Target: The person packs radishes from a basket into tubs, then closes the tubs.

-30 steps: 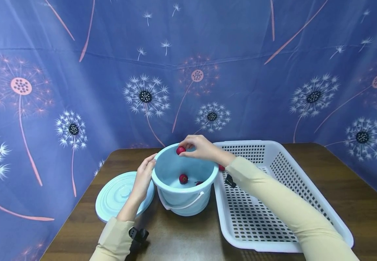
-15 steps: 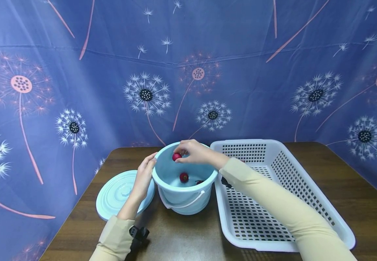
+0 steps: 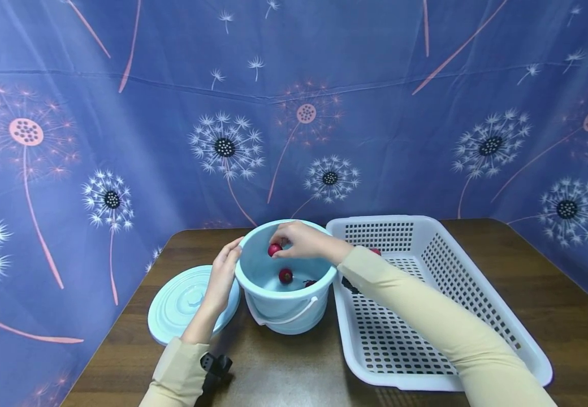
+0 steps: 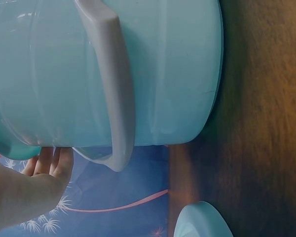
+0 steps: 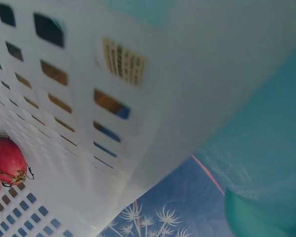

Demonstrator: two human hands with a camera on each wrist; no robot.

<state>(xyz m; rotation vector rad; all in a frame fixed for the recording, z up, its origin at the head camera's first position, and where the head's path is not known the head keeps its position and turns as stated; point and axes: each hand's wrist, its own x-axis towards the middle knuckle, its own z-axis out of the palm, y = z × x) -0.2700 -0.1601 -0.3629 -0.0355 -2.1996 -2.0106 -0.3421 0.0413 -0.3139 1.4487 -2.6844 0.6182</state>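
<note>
My right hand reaches over the light blue bucket and pinches a red radish between thumb and fingers, inside the opening. Below it, another radish lies on the bucket's floor, beside a partly hidden dark red one. My left hand holds the bucket's rim on the left side. In the left wrist view its fingers lie against the outer wall just under the rim. The right wrist view shows neither the right hand nor its radish.
A white perforated basket stands right of the bucket, with red radishes in it, mostly hidden by my sleeve in the head view. The blue lid lies on the wooden table at left. The bucket's white handle hangs in front.
My right hand has moved down and slightly left, taking the pinched radish from rim height into the bucket. The left hand stays at the rim.
</note>
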